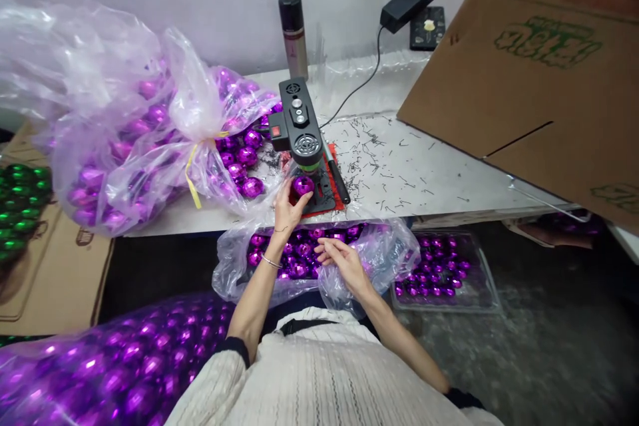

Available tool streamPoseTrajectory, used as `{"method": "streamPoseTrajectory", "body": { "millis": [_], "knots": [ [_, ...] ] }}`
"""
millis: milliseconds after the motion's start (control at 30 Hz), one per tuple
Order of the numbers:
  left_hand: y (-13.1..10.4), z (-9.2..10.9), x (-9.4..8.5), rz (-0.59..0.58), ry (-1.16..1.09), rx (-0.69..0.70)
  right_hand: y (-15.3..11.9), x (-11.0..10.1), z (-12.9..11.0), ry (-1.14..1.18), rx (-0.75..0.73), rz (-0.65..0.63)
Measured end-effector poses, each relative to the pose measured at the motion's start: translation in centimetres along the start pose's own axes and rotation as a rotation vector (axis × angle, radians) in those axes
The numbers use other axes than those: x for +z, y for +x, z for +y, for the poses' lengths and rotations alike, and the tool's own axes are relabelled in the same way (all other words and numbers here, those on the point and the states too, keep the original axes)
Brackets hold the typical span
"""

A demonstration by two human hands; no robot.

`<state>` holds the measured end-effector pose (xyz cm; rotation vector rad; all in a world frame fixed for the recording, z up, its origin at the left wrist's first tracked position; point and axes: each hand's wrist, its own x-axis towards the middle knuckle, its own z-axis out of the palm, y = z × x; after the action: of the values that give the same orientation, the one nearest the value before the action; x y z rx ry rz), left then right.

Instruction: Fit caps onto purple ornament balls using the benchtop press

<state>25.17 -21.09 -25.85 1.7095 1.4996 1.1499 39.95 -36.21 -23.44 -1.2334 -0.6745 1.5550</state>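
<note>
My left hand [288, 210] is closed on a shiny purple faceted ball ornament [303, 186], holding it just below the head of a small black machine [299, 121]. The machine stands on a dark slotted base plate [323, 194] over a red mat [344, 201]. My right hand [345, 265] is over an open clear plastic bag [389, 249] at the table's front edge, its fingers loosely bent and apart, with nothing visible in them. Purple ball ornaments [299, 261] fill that bag below both hands.
A tied clear bag [114, 126] of purple balls lies on the table's left, with loose balls [247, 156] beside the machine. A black-handled tool [339, 180], a spray can [293, 36] and a power adapter [412, 0] are nearby. A cardboard box [539, 80] stands right.
</note>
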Motion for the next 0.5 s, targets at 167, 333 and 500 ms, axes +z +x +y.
{"method": "streamPoseTrajectory", "body": {
  "millis": [167, 333, 500],
  "knots": [
    [1.0, 0.7, 0.0, -0.051, 0.121, 0.099, 0.0, -0.7, 0.1, -0.039, -0.005, 0.02],
    [0.9, 0.9, 1.4, -0.028, 0.134, 0.138, -0.1, -1.3, -0.8, -0.136, -0.08, 0.023],
    [0.4, 0.0, 2.6, -0.014, 0.077, 0.129, 0.2, -2.4, -4.3, -0.433, -0.463, 0.16]
  ]
}}
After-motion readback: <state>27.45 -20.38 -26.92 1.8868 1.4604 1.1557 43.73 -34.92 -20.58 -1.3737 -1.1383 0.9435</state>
